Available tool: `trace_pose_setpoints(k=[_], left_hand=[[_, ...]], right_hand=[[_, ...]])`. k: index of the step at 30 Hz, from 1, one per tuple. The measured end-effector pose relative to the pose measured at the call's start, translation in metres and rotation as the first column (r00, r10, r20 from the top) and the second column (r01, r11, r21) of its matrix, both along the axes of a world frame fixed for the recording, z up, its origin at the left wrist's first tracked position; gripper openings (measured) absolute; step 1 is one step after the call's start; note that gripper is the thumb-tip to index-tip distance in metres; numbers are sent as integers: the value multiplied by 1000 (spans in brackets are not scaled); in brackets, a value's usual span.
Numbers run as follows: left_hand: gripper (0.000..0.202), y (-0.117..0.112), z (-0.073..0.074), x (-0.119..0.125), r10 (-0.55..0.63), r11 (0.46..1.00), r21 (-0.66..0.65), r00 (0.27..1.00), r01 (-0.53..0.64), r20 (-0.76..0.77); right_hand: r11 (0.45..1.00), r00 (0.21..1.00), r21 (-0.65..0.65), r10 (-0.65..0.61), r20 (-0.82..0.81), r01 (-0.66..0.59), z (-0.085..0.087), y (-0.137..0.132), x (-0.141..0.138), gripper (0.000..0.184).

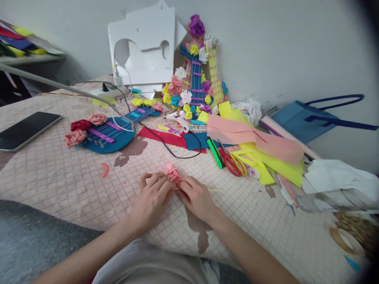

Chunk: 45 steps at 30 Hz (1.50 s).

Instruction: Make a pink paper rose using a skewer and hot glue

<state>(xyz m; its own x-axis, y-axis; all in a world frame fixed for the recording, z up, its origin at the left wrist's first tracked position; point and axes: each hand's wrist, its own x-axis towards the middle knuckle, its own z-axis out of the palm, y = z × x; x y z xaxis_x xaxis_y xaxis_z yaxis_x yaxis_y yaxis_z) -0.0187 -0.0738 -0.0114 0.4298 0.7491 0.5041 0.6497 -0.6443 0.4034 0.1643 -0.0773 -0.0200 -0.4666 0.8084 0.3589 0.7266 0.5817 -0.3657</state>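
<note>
A small pink paper flower (172, 172) lies on the quilted pink cloth (74, 185) right in front of me. My left hand (154, 195) curls its fingers against the flower's left side. My right hand (197, 197) pinches the flower from the right. Both hands rest on the cloth and meet at the flower, whose lower part is hidden by my fingers.
A blue guitar-shaped craft (112, 132) with paper roses lies at left, with a phone (25, 130) beyond it. Pink and yellow paper sheets (260, 148), red-handled scissors (233, 163), a green marker (215, 153) and a glue gun (179, 117) with its cord lie to the right. Flowered crafts (197, 79) lean on the wall.
</note>
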Motion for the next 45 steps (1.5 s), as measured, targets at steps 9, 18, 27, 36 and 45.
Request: trace_pose_setpoints(k=[9,18,27,36,45], left_hand=[[15,-1,-3,-2,-38,996,74,999,39,-8],[13,-1,1,-2,12,998,66,1000,-11,-20],[13,-1,-5,-3,-54,992,118,999,53,3],[16,-1,-4,-3,-20,995,94,999,22,-27],[23,-2,-4,-4,-56,997,49,996,60,-66]], right_hand=[[1000,1000,-21,1,0,-1,0,-1,0,12],[1000,1000,-6,-8,-4,8,1,0,0,10],[1000,1000,-20,6,-12,-6,0,0,0,11],[1000,1000,-14,-2,-15,2,-1,0,1,11],[1000,998,29,-1,62,-1,-3,-3,1,14]])
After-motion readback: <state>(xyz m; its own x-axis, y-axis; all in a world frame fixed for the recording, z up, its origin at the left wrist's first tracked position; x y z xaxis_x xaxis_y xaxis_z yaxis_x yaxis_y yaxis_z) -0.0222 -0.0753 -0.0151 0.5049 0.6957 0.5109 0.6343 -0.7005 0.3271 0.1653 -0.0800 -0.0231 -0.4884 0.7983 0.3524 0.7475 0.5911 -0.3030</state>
